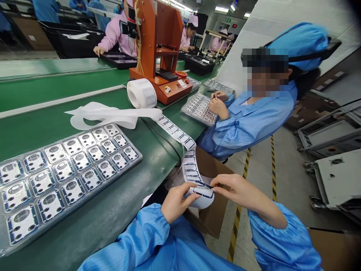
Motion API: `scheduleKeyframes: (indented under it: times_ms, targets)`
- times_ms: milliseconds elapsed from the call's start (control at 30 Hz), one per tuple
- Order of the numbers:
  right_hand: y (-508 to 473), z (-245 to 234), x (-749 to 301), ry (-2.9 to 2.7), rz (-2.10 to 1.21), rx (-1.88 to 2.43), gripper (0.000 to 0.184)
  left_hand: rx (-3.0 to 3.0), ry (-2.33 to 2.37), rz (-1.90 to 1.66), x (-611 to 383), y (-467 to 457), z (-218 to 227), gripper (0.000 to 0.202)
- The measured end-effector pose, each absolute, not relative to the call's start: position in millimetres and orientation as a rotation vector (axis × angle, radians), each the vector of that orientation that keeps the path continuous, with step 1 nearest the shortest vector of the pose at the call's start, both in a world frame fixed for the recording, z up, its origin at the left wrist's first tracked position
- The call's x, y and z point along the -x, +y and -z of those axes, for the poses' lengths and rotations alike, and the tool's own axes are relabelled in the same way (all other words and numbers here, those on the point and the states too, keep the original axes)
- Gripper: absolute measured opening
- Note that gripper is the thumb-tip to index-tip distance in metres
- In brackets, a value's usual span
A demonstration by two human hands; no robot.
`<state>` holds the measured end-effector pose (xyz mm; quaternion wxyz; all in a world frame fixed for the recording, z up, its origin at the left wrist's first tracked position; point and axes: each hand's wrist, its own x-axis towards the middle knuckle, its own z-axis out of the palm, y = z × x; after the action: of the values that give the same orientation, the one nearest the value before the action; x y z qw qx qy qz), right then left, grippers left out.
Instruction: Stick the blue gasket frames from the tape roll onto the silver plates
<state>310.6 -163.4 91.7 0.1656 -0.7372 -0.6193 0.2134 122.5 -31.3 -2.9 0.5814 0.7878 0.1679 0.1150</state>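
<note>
A long white backing strip [176, 131] with dark-blue rectangular adhesive frames runs off the bench and curls towards me. My left hand [179, 201] is closed on the strip's near end, thumb on top. My right hand [237, 188] pinches the edge of a dark-edged adhesive frame [203, 192] at the strip's bend; whether that edge is lifted I cannot tell. To the left lies a clear plastic tray [124, 175] of several silvery plates [81, 161] with dark-blue borders.
A label roll [141, 93] and loose white liner [107, 116] lie on the green bench [146, 165]. Behind stands an orange press [160, 49]. A cardboard box [214, 214] is below the strip. A co-worker in blue [248, 116] handles another tray [199, 109] at right.
</note>
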Motion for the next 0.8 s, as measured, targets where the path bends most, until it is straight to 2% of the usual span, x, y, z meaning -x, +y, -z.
scheduleKeyframes:
  times_ms: [133, 433, 800]
  targets:
    - [-165.3, -100.0, -301.4, -1.791, -0.573, 2.185, 0.020, -1.885, 0.402, -0.284, -122.1, -31.6, 3.6, 0.037]
    - [-178.5, -97.8, -292.4, -2.025, -0.197, 2.172, 0.019, -2.126, 0.472, -0.186, -122.0, -30.6, 4.8, 0.051]
    - [-183.2, -96.4, -290.5, -2.082, -0.081, 2.092, 0.023, -2.291, 0.436, -0.054, -126.2, -29.7, 13.9, 0.058]
